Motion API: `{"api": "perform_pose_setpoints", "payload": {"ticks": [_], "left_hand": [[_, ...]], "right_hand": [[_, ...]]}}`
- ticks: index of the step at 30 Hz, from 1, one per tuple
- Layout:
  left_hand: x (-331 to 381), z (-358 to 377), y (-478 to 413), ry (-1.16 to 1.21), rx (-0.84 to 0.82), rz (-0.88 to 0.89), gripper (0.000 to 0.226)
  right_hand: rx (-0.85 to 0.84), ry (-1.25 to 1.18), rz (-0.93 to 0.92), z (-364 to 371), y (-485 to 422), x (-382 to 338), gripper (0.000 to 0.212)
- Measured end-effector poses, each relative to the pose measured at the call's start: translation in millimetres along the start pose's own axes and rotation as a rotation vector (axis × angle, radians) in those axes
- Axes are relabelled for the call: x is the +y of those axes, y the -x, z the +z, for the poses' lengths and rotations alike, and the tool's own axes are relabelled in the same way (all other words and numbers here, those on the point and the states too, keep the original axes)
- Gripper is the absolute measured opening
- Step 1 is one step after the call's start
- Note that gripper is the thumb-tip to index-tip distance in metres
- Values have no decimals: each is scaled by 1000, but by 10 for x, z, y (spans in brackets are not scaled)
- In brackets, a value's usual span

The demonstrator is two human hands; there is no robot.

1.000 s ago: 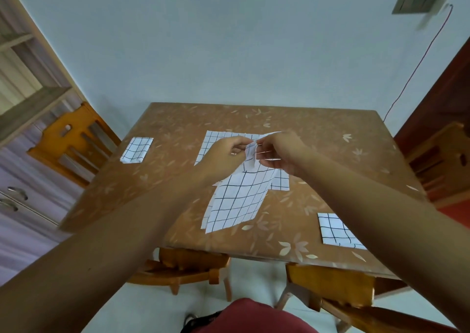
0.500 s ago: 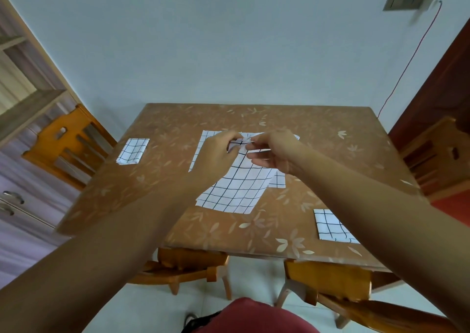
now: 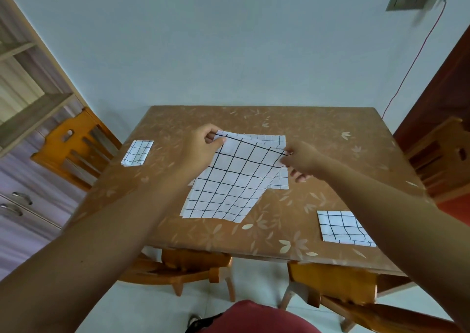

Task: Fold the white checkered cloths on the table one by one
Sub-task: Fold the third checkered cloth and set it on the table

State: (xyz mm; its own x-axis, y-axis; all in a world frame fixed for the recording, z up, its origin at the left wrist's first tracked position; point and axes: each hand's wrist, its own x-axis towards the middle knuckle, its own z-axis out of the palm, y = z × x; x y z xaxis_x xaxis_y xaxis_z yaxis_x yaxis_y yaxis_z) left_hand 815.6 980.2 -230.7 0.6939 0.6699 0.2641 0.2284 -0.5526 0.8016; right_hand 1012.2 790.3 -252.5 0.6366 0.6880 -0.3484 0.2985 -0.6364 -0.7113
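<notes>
Over the worktop [image 3: 343, 159] the checkered cloth [image 3: 229, 185] is lifted, with its lower edge resting there, above another flat cloth [image 3: 272, 139]. The left grip [image 3: 201, 149] pinches one upper corner and the right grip [image 3: 302, 162] pinches the other. To fold well, I would keep both corners level and the edge taut.

one wide-angle view, worn on the person's head, faces forward and down over the table [image 3: 330, 134] — close enough that both forearms enter from the bottom corners, and the left hand [image 3: 203, 145] and right hand [image 3: 302, 162] hold the cloth [image 3: 234, 180] near frame centre. the far wall [image 3: 229, 40] fills the upper third; a chair [image 3: 195, 261] and the floor [image 3: 142, 307] show under the near table edge — straight lines bow toward the borders.
</notes>
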Motion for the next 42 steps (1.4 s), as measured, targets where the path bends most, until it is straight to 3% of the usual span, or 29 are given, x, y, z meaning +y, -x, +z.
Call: {"api": "perform_pose_setpoints", "payload": {"ticks": [6, 10, 15, 17, 20, 22, 26, 31, 38, 42], "left_hand": [[-102, -129, 7, 0, 47, -77, 9], [-211, -176, -54, 75, 92, -121, 6], [-291, -223, -102, 101, 114, -181, 11], [-304, -222, -112, 95, 112, -179, 9], [-300, -247, -127, 96, 124, -166, 9], [-292, -253, -130, 83, 120, -153, 15], [-296, -239, -119, 77, 118, -165, 15], [-312, -221, -102, 95, 122, -197, 17], [-323, -232, -119, 90, 114, -211, 8], [-352, -237, -155, 51, 103, -256, 1]], "right_hand": [[179, 242, -138, -42, -69, 56, 21], [237, 14, -242, -50, -21, 28, 7], [317, -117, -289, -77, -51, -1, 10], [359, -33, -328, -82, -48, -15, 7], [374, 310, -381, -130, 8, -43, 16], [371, 344, -392, -156, 38, -67, 15], [365, -28, -356, -139, -16, -81, 2], [347, -381, -330, -149, 3, -152, 27], [334, -546, -276, -149, -65, -140, 16], [369, -549, -335, -128, -87, -173, 13]]}}
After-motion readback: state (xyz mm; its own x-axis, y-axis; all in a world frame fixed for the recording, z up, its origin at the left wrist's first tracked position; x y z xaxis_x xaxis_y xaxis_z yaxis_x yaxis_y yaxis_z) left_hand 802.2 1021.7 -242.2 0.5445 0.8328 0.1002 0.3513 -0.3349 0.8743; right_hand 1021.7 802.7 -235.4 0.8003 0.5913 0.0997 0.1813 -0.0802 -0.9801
